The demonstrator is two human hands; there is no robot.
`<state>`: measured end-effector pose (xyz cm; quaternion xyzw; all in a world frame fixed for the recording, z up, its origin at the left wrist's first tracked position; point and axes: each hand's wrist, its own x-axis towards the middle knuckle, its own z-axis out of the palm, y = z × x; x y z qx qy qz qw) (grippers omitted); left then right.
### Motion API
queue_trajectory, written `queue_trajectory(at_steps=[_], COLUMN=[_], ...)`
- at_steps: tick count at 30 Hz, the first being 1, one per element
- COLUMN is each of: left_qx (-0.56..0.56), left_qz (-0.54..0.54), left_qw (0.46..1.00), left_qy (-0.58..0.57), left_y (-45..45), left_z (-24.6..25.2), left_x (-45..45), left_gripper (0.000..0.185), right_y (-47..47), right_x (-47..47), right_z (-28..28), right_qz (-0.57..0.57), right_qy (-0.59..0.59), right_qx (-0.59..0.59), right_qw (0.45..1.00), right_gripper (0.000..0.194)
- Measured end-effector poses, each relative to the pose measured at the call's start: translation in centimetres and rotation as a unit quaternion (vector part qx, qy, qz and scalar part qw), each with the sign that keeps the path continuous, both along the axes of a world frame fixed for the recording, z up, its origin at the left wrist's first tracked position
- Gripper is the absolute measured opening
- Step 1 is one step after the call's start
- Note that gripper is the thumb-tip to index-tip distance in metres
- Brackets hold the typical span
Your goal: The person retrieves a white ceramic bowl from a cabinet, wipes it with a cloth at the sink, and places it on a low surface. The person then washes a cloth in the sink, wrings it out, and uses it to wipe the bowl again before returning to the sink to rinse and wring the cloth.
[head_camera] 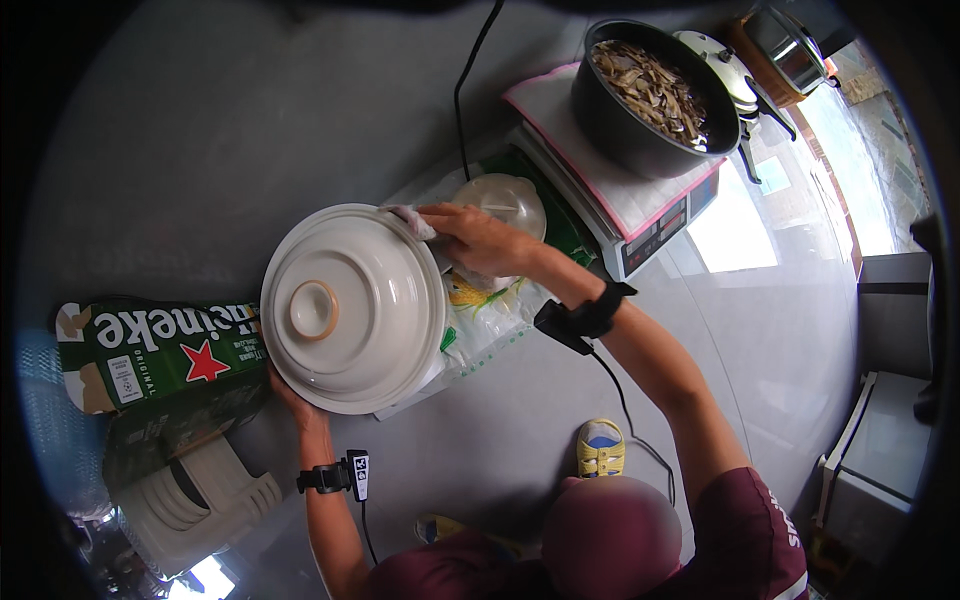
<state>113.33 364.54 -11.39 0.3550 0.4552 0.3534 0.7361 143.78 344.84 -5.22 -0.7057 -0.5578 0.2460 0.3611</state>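
Note:
A white lidded ceramic pot point(356, 300), its round knob ringed in tan, is held over the floor. From below, my left hand point(294, 401) supports the pot's near side, with the fingers hidden beneath it. Pinched in my right hand point(480, 238) is a pale crumpled cloth point(411, 220), which touches the pot's rim at the upper right. Just beyond that hand lies a translucent round plastic cover point(506, 206). Under and beside the pot is a printed plastic bag point(487, 322).
Green Heineken carton point(172, 345) at left, beside a beige plastic object point(187, 510). Upper right, a dark pot point(652, 97) of soaking brown strips stands on a pink-edged cloth point(551, 97) over a digital scale point(622, 262), near a pressure cooker point(720, 67). A black cable point(459, 97) runs across the floor.

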Motion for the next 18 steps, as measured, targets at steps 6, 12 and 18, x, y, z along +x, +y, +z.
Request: queue_trajectory(at_steps=[6, 12, 18], left_qx=[-0.013, 0.034, 0.062], left_qz=[0.028, 0.010, 0.013], left_qw=[0.999, 0.999, 0.998], left_qy=[-0.012, -0.004, -0.020], left_y=[0.1, -0.2, -0.4], left_z=[-0.8, -0.4, -0.4], left_x=[-0.3, 0.0, 0.4], left_gripper=[0.047, 0.043, 0.042], right_y=[1.7, 3.0, 4.6], right_x=[2.8, 2.4, -0.7], right_z=[-0.9, -1.5, -1.5], right_qz=[0.084, -0.035, -0.271], right_qy=[-0.006, -0.007, -0.017], right_qx=[-0.051, -0.046, -0.076], right_qw=[0.995, 0.998, 0.959], right_gripper=[0.038, 0.037, 0.028])
